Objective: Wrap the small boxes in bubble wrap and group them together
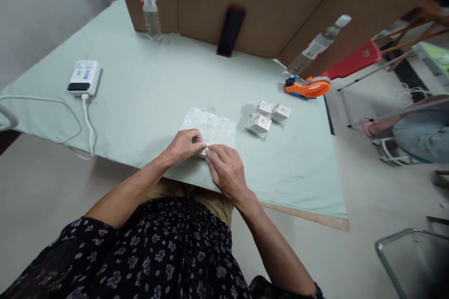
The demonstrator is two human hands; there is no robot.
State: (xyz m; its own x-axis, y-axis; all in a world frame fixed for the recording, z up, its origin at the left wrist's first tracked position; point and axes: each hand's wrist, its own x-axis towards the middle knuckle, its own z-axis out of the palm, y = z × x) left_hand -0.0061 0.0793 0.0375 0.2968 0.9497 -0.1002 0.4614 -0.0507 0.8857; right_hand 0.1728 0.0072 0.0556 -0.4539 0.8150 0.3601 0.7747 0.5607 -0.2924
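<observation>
A sheet of bubble wrap [214, 127] lies on the cloth near the table's front edge. On its near end is a small white box [201, 153], mostly covered by my fingers. My left hand [185, 145] pinches the box from the left, thumb and fingers closed at its top. From the right, my right hand [227, 168] closes its fingertips on the same box, almost touching the left ones. To the right are three small boxes [261, 122] grouped together, at least some in clear wrap.
An orange and blue tape dispenser [308, 88] stands at the back right, near a leaning bottle [317, 46]. A phone [231, 30] rests against the cardboard panel [266, 0]. Another bottle [148, 2] and a cabled white power bank [84, 77] are left. A seated person's leg shows far right.
</observation>
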